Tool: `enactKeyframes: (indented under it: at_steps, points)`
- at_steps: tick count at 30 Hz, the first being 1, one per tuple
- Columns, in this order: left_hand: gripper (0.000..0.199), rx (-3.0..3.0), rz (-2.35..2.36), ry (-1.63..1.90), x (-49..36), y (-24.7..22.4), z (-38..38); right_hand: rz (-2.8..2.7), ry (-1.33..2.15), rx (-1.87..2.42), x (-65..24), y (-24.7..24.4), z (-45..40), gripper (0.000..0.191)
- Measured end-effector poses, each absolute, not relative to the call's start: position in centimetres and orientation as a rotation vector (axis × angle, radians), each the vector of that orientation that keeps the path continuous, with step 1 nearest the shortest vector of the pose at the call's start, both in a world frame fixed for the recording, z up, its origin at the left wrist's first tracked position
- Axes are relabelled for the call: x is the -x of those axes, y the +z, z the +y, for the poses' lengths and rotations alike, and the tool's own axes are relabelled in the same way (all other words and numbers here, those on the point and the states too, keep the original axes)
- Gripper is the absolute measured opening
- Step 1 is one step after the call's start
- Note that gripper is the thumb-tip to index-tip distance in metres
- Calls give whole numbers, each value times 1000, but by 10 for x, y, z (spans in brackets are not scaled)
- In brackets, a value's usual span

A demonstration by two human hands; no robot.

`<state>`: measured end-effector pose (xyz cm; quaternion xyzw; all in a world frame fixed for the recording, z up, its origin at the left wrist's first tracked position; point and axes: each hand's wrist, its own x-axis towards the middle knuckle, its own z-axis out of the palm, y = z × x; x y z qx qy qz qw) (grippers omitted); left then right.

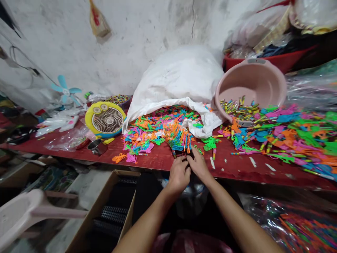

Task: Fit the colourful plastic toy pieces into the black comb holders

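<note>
At the table's front edge, my left hand and my right hand are close together, fingers bent around the near side of a dark holder. Most of this holder is hidden by my fingers and by small plastic pieces, orange, blue and green, that stand packed upright along it. Just behind lies a heap of loose, brightly coloured plastic pieces, spilling from the mouth of a big white sack. A few pieces lie by my right fingertips.
A tipped pink basin holds short patterned sticks; assembled coloured pieces are piled beside it. Left are a yellow fan and a metal cup. Below stand a carton of black perforated strips and a pink chair.
</note>
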<state>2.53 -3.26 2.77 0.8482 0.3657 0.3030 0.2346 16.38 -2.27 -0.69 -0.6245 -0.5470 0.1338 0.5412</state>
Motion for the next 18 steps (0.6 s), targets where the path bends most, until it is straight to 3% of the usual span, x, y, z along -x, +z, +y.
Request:
enactKeyframes:
  at_steps: [7, 12, 18]
  points:
    - [18, -2350, 1221, 1549, -15, 90, -14, -1303, 413, 1330, -158, -11, -29, 70]
    - [62, -2532, 1191, 1381, -16, 88, 29, -1326, 418, 1332, -158, -14, -32, 64]
    - [53, -2683, 1010, 1207, -1, 71, 54, -1273, 583, 1227, -181, -1, -18, 50]
